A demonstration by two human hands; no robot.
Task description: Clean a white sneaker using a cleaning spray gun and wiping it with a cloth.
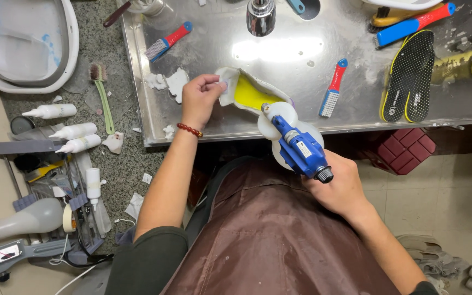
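Left hand [199, 99]: fingers pinched on the edge of a white shoe [249, 93] with a yellow lining, holding it tilted on its side on the steel table [301, 52]; a red bead bracelet [190, 130] circles the wrist.
Right hand [341, 188]: fingers clenched around the grip of a blue spray gun [297, 146], its nozzle touching or just short of the shoe's open mouth; a white bottle hangs under the gun.
Shoe: near the front edge of the table, between the two hands.
On the table: a red-and-blue brush [167, 41] to the far left, another brush [333, 88] just right of the shoe, a pair of black insoles [411, 76] with yellow rims farther right, a chrome tap [261, 16] at the back.
Floor, left: a green brush [102, 93], white squeeze bottles [75, 131] on a rack, a white basin [72, 33].
Person: brown apron [269, 235] fills the lower frame.
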